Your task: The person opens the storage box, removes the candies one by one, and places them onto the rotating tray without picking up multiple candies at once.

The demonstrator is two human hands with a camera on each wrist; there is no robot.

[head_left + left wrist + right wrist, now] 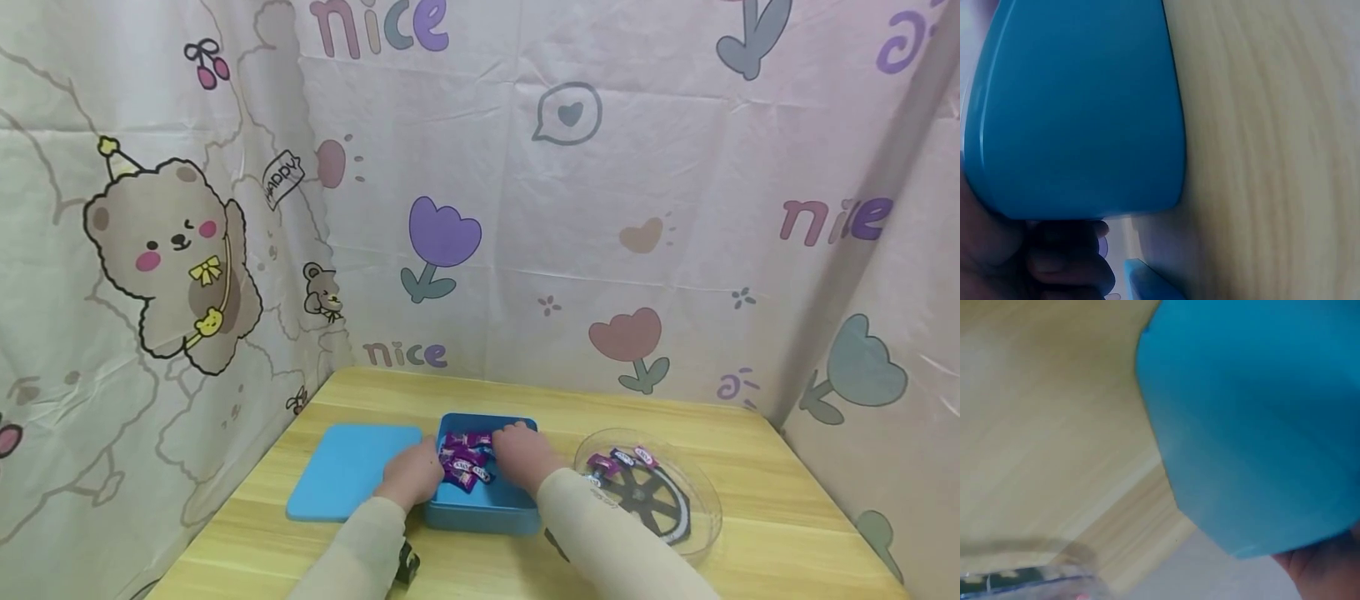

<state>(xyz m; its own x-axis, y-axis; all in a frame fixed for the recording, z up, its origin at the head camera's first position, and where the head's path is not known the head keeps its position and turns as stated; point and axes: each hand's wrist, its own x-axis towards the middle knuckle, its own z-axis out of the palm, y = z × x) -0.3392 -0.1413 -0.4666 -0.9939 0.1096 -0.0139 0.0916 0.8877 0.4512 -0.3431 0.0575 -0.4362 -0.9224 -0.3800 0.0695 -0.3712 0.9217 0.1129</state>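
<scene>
A blue box (pixel 480 508) stands open in the middle of the wooden table, with several purple wrapped candies (pixel 465 460) inside. My left hand (pixel 412 475) is at the box's left rim; in the left wrist view its fingers (pixel 1066 262) curl against the blue box wall (pixel 1079 112). My right hand (pixel 525 454) lies over the candies in the right part of the box, with its fingertips hidden. The right wrist view shows only the blue box wall (pixel 1254 425) and a bit of my right hand (pixel 1329 569).
The blue lid (pixel 352 471) lies flat just left of the box. A clear round plate (pixel 697 508) with a black wheel pattern sits to the right and holds a few purple candies (pixel 618 461). Printed curtains close in the table at the back and on both sides.
</scene>
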